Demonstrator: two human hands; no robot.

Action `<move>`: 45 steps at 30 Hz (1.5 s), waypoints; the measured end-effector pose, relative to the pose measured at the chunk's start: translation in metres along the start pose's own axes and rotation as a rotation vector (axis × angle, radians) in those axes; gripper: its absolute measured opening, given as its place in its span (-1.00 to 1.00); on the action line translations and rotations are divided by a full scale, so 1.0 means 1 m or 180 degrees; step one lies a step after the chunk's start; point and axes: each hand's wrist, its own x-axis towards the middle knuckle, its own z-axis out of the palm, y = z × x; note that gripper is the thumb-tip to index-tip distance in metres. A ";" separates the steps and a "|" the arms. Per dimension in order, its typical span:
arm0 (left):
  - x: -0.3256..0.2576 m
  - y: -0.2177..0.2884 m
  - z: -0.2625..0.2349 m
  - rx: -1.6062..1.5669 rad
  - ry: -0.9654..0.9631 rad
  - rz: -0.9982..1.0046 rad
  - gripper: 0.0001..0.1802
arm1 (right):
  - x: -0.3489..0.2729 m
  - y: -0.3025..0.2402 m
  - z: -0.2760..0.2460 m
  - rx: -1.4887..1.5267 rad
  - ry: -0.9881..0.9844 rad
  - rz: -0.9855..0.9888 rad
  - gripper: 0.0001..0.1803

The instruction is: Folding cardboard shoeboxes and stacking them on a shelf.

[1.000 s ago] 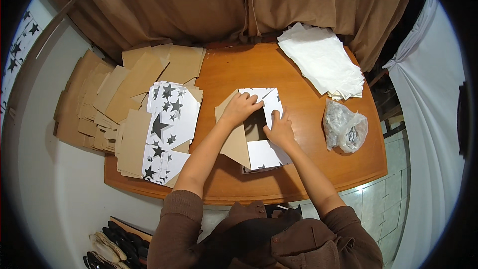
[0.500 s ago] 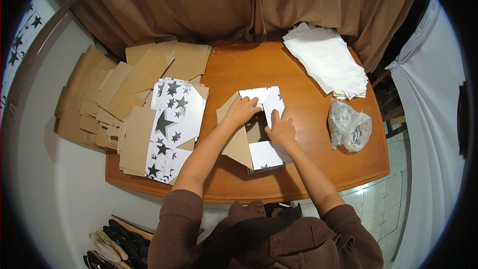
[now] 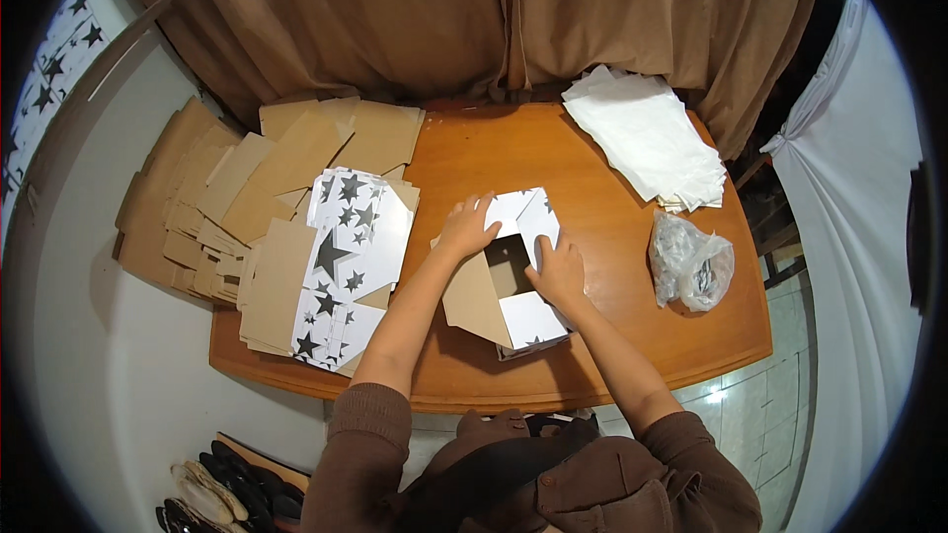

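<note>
A partly folded cardboard box (image 3: 533, 321), white with black stars outside and brown inside, stands on the table in front of me with its top uncovered. Its plain brown flap (image 3: 472, 304) leans out to the left. My left hand (image 3: 464, 229) grips the box's far left corner, thumb on the white far flap and fingers over the edge. On the right side, my right hand (image 3: 559, 274) holds the white side flap, fingers over its face and thumb toward the opening. The interior looks dark.
Flat star-printed cardboard sheets (image 3: 341, 266) lie left of the box, beside a large pile of brown cardboard pieces (image 3: 237, 178). White paper sheets (image 3: 642, 133) are at the far right. Nearer is a clear plastic bag (image 3: 689, 262). Shoes (image 3: 237, 484) sit at the lower left.
My left hand has shifted from the far flap to the far left corner. My right hand stays at the right flap. The whole view has tilted slightly.
</note>
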 end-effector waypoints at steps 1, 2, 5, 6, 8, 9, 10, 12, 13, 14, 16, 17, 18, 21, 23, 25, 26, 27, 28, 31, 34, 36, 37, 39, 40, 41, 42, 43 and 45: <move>-0.004 0.005 0.000 0.0205 -0.0060 -0.0068 -0.32 | 0.002 0.005 0.000 0.0177 -0.0076 0.0000 -0.44; -0.006 0.011 0.000 0.0409 -0.0117 -0.0146 -0.35 | 0.004 0.010 0.000 0.0356 -0.0158 -0.0008 -0.44; -0.015 0.026 -0.003 0.0539 -0.0053 -0.0326 -0.41 | 0.011 0.018 -0.008 0.0572 -0.0269 -0.0124 -0.45; -0.017 0.028 -0.001 0.0541 -0.0016 -0.0376 -0.41 | 0.014 0.020 -0.009 0.0581 -0.0281 -0.0184 -0.45; -0.024 0.034 0.005 0.0540 0.0222 -0.0568 -0.46 | 0.017 0.025 -0.014 0.0742 -0.0596 -0.0155 -0.43; -0.026 0.040 0.009 0.0536 0.0250 -0.0602 -0.46 | 0.017 0.031 -0.015 0.0739 -0.0606 -0.0198 -0.43; -0.029 0.046 0.013 0.0522 0.0274 -0.0766 -0.44 | 0.018 0.037 -0.014 0.0630 -0.0664 -0.0278 -0.42; -0.034 0.063 0.020 0.0507 0.0307 -0.0952 -0.43 | 0.018 0.051 -0.017 0.0524 -0.0729 -0.0380 -0.42; -0.037 0.074 0.024 0.0490 0.0327 -0.1193 -0.39 | 0.019 0.059 -0.019 0.0337 -0.0811 -0.0589 -0.42; -0.040 0.084 0.027 0.0472 0.0344 -0.1432 -0.36 | 0.019 0.067 -0.021 0.0149 -0.0891 -0.0796 -0.41; -0.051 0.107 0.031 0.0489 0.0246 -0.1686 -0.30 | 0.023 0.083 -0.022 0.0153 -0.0897 -0.1085 -0.43; -0.054 0.117 0.033 0.0502 0.0130 -0.1925 -0.24 | 0.025 0.092 -0.022 0.0153 -0.0905 -0.1351 -0.45; -0.056 0.124 0.036 0.0493 0.0128 -0.1935 -0.24 | 0.025 0.099 -0.024 0.0149 -0.0916 -0.1359 -0.45; -0.065 0.134 0.045 0.0972 0.0544 -0.1940 -0.15 | 0.023 0.111 -0.034 0.0810 -0.0727 -0.1684 -0.59; -0.066 0.128 0.047 0.0798 0.0672 -0.1849 -0.17 | 0.018 0.118 -0.041 0.0691 -0.0194 -0.1743 -0.61; -0.069 0.119 0.047 0.0679 0.0851 -0.1643 -0.28 | 0.002 0.121 -0.058 0.0912 0.0133 -0.1535 -0.74; -0.071 0.114 0.051 0.0681 0.0847 -0.1702 -0.28 | -0.011 0.119 -0.069 0.0938 0.0091 -0.1568 -0.74; -0.070 0.118 0.049 0.0582 0.0823 -0.1733 -0.31 | -0.026 0.120 -0.081 0.0692 -0.0100 -0.1495 -0.80; -0.071 0.121 0.047 0.0495 0.0800 -0.1768 -0.34 | -0.039 0.118 -0.090 0.0456 -0.0289 -0.1423 -0.86; -0.079 0.127 0.046 0.0643 0.0756 -0.1803 -0.43 | -0.060 0.113 -0.095 0.0422 0.0030 -0.1347 -0.91; -0.097 0.129 0.048 0.0666 0.0830 -0.1785 -0.52 | -0.065 0.121 -0.087 0.0433 0.0194 -0.1168 -0.89; -0.110 0.125 0.047 0.0686 0.0892 -0.1733 -0.57 | -0.068 0.122 -0.085 0.0851 0.0042 -0.1317 -0.92; -0.117 0.123 0.045 0.0606 0.0837 -0.1691 -0.59 | -0.068 0.123 -0.086 0.0847 -0.0118 -0.1391 -0.92; -0.126 0.120 0.040 0.0668 0.0839 -0.1481 -0.62 | -0.068 0.120 -0.086 0.0751 -0.0219 -0.1411 -0.91; -0.130 0.119 0.038 0.0665 0.0814 -0.1463 -0.62 | -0.070 0.121 -0.086 0.0651 -0.0344 -0.1446 -0.90; -0.132 0.118 0.035 0.0746 0.0858 -0.1247 -0.59 | -0.068 0.126 -0.080 0.0829 -0.0514 -0.1415 -0.92; -0.131 0.114 0.029 0.0835 0.0930 -0.1038 -0.57 | -0.070 0.123 -0.080 0.0829 -0.0504 -0.1408 -0.92; -0.134 0.113 0.028 0.0837 0.0927 -0.1025 -0.57 | -0.075 0.119 -0.081 0.0939 0.0033 -0.1331 -0.93; -0.144 0.113 0.032 0.1346 0.0964 -0.1020 -0.49 | -0.094 0.118 -0.081 0.1071 0.0377 -0.0784 -0.79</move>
